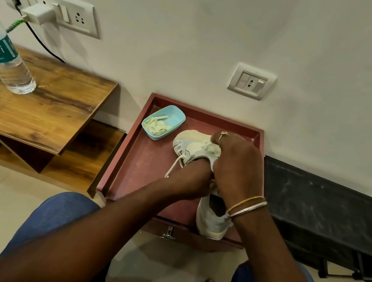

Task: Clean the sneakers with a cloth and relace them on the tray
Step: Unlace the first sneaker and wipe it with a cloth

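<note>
Fingers of your right hand (237, 163) are curled down over the top of the sneaker (188, 145), bunched close together and gripping the upper, with the ringed finger (220, 138) hooked over the far edge. Your left hand (188, 181) is tucked in right against it from the left, but its fingertips are buried under the right hand, so honestly I can't tell whether they're pinching anything. A white lace (174, 164) trails out from just past the left hand and lies loose on the tray.

The sneaker sits on the reddish tray (137, 165), right of centre, with its pale toe pointing away from you. A heel end (212, 223) with a dark opening pokes out below your right wrist, at the tray's near edge. Your hands cover the middle, so I can't say if that's the same shoe or a second one.

Also on the tray, in the far left corner, there's a light blue dish (176, 117) with pale yellowish strips (155, 127) in it. Cloth or laces, can't make it out.

Off the tray: a wooden table (47, 104) to the left with a water bottle (9, 64) on it, a charger (38, 13) plugged into the wall socket above, and a black rack (327, 209) just right of the tray.
</note>
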